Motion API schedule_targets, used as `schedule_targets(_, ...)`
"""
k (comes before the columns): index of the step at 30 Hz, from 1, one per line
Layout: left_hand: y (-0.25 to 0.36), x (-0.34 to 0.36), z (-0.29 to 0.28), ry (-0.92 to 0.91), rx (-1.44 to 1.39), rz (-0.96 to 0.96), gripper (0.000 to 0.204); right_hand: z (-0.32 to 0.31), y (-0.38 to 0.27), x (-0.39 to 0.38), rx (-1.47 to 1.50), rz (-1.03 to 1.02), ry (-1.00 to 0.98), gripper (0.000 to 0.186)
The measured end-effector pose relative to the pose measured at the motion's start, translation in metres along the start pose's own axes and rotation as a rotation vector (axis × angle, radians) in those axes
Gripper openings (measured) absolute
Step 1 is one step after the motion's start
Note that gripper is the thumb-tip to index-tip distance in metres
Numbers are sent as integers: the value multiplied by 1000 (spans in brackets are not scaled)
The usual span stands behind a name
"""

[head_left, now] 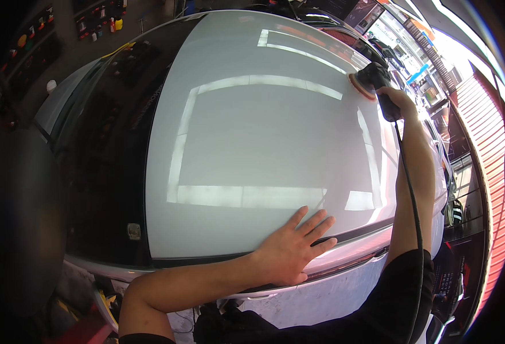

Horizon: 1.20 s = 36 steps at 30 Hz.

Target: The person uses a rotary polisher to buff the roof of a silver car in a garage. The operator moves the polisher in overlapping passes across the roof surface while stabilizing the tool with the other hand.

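A silver car roof [264, 137] fills the middle, glossy with reflected light strips. My right hand [397, 102] is closed round the grip of a black power polisher [377, 79] at the roof's far right, its orange-edged pad against the paint. A black cord runs from the tool down along my right forearm. My left hand [298, 246] lies on the near edge of the roof with its fingers spread, touching the paint and holding nothing.
A dark glass panel [103, 160] borders the roof on the left. Tools hang on a dark wall [100, 23] at the upper left. At the right are shelving and a pink-red corrugated surface [493, 200]. A red object [89, 329] shows at the lower left.
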<state>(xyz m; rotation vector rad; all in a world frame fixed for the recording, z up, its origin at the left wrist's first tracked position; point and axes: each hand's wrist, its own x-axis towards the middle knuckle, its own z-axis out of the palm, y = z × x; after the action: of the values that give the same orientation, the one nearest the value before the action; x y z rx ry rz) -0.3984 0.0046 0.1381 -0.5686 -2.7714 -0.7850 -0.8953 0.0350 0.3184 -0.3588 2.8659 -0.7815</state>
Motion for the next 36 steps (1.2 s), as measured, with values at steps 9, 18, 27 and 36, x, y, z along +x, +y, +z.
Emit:
schedule_targets(9,0,1,2,20,16,14,88,28,-50,-2,45,-149,-135,49)
schedule_targets(18,2,4,8,36,68,13,86,96,-145,-31,-90,-318,-185,52)
schedule_targets(27,3,6,15,49,105,22,71,151,-218,-48,-224,-581,-276,58)
schedule_targets(36,3,8,17,17,157,-1,72,219,-295,-94,-327,-718,-394,62)
